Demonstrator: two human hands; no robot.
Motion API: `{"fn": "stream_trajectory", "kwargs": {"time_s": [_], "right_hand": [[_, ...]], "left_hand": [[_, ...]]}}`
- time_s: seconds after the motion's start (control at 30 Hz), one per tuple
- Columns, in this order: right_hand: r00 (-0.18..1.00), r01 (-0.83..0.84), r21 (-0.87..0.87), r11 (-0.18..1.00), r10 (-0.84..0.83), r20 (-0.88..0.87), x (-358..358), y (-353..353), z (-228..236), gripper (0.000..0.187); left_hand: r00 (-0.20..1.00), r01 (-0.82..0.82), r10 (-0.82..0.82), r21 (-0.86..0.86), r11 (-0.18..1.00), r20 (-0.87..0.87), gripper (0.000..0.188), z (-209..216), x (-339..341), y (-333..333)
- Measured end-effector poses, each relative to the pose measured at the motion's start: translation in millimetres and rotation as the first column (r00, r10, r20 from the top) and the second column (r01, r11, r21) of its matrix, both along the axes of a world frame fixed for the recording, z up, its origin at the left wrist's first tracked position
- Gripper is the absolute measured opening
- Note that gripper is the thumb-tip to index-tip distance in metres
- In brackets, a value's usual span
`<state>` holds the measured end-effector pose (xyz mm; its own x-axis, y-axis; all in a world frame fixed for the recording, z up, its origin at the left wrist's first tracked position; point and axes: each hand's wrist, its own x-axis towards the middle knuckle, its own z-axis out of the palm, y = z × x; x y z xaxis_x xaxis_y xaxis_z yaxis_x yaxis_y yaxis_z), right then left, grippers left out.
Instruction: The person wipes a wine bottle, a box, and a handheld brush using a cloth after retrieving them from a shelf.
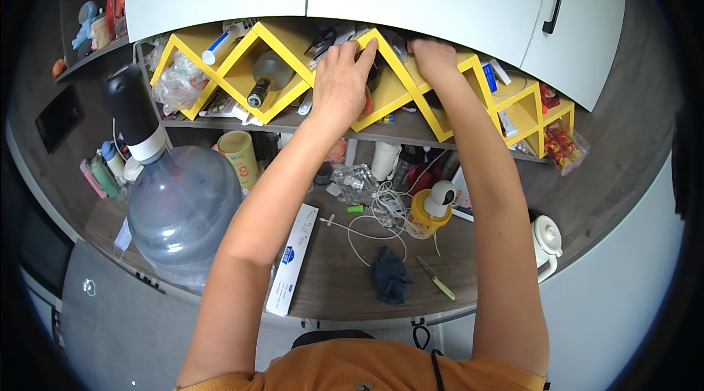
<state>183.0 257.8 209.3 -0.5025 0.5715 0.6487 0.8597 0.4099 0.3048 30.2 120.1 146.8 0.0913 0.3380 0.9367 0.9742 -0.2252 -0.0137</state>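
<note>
Both my arms reach up to a yellow zigzag shelf (293, 101) mounted under white cabinet doors. My left hand (341, 86) rests at one of its middle compartments, fingers stretched over the yellow boards with thumb and forefinger apart. A pair of dark-framed glasses (323, 40) lies just left of those fingertips. My right hand (434, 61) reaches into the top of the compartment to the right; its fingertips are hidden, so what they touch cannot be seen. A dark-necked glass bottle (270, 75) lies in the compartment left of my left hand.
A large water jug (183, 207) with a black pump stands at left. The counter holds a long white box (292, 262), a dark cloth (391, 276), a knife (436, 279), tangled white cables (389, 204) and a small white camera (441, 196) on a yellow cup. A white kettle (546, 240) stands right.
</note>
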Motion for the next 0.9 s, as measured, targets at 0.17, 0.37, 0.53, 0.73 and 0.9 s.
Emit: {"fn": "stream_trajectory", "kwargs": {"time_s": [0.17,0.37,0.53,0.73,0.9], "right_hand": [[0.995,-0.066,0.135,0.989,0.076,-0.069,14,-30,-9,0.017],[0.93,-0.282,0.377,0.882,0.348,-0.121,40,-52,-28,0.014],[0.923,-0.3,0.409,0.862,0.37,-0.103,53,-90,-29,0.015],[0.874,-0.335,0.434,0.837,0.447,-0.188,71,-122,-39,0.014],[0.752,-0.324,0.424,0.846,0.502,-0.427,84,-154,-54,0.015]], "left_hand": [[0.997,-0.064,0.064,0.005,0.998,-0.041,0.059,-2,1,1],[1.0,-0.028,0.028,-0.021,0.999,0.009,0.058,-3,7,2],[0.999,0.01,-0.013,0.076,0.997,0.041,0.054,-6,12,-6],[0.995,0.071,-0.076,0.079,0.994,0.069,0.045,-15,12,-35],[0.979,0.157,-0.163,0.059,0.986,0.12,0.042,-37,15,-63]]}}
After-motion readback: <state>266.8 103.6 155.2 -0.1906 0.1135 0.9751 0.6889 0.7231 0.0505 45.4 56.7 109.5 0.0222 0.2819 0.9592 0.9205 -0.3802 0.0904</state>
